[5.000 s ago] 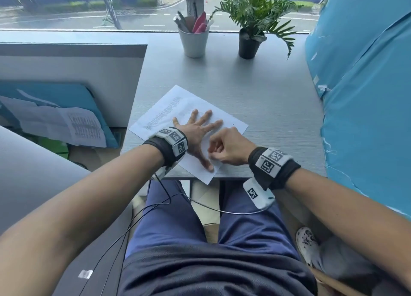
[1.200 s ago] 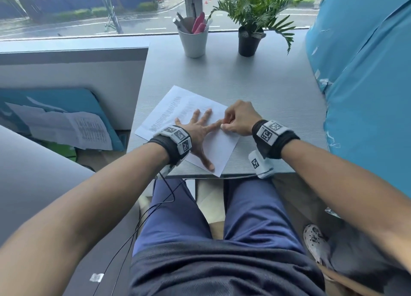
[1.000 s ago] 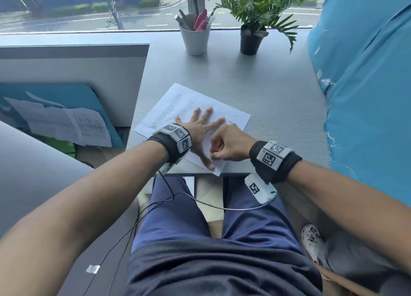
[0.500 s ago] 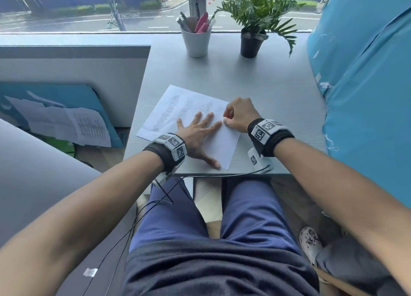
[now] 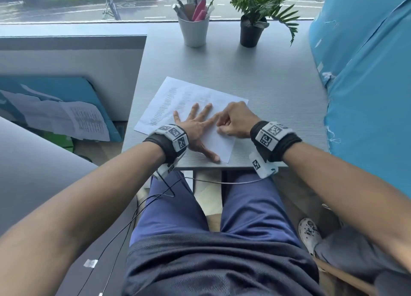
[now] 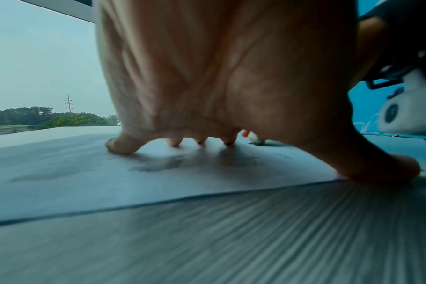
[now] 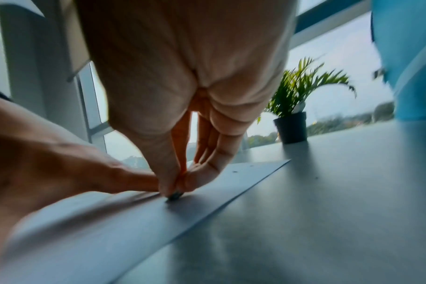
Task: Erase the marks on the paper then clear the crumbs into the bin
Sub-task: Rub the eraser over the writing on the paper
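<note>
— Paper point(image 5: 189, 104) lies askew near the front edge of the grey desk point(image 5: 266, 77), seen from the head. And the left hand point(image 5: 195, 129)?
— Flat, fingers spread, pinning it; right hand point(image 5: 235, 122) curled beside.
— From the left wrist?
— Splayed fingertips point(image 6: 121, 147) press the sheet; a white eraser point(image 6: 254, 138) shows behind.
— Right wrist?
— Thumb and fingers pinch its dark tip against the paper.

Since half a second ago the right hand point(image 5: 235, 121) (pinching the eraser point(image 7: 175, 195)) has slid back along the paper point(image 5: 178, 100), nearer the desk's front edge point(image 5: 235, 168).
</note>
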`<action>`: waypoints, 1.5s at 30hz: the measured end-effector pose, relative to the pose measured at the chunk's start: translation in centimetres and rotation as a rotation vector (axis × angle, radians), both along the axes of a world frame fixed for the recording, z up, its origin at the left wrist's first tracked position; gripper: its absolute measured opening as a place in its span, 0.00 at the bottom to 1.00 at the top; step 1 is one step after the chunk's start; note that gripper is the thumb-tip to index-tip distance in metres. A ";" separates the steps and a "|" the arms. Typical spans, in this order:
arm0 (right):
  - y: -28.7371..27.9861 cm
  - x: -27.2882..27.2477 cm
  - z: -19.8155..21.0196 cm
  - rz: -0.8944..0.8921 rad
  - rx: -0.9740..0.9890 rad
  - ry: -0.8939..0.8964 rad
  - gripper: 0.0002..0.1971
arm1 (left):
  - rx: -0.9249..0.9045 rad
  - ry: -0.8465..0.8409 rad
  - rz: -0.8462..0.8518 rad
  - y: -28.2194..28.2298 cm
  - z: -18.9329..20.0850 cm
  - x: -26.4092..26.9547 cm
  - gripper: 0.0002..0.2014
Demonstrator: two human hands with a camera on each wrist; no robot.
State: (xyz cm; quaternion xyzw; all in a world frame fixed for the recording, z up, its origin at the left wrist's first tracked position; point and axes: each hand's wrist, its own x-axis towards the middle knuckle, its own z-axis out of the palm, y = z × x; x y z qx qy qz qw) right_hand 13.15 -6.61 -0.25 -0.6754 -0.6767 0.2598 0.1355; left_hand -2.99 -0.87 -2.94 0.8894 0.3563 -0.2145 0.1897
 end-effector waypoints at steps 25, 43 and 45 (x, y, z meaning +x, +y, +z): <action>-2.2 -1.7 0.2 0.153 -0.101 0.035 0.04 | 0.010 0.032 0.029 0.3 -0.5 0.3 0.76; 0.1 -1.6 -0.2 0.003 -0.032 0.040 0.04 | -0.014 0.054 0.026 -0.1 0.3 0.4 0.74; -1.0 -2.9 -0.3 0.110 -0.090 0.021 0.03 | -0.021 0.065 0.035 -0.1 0.4 0.6 0.74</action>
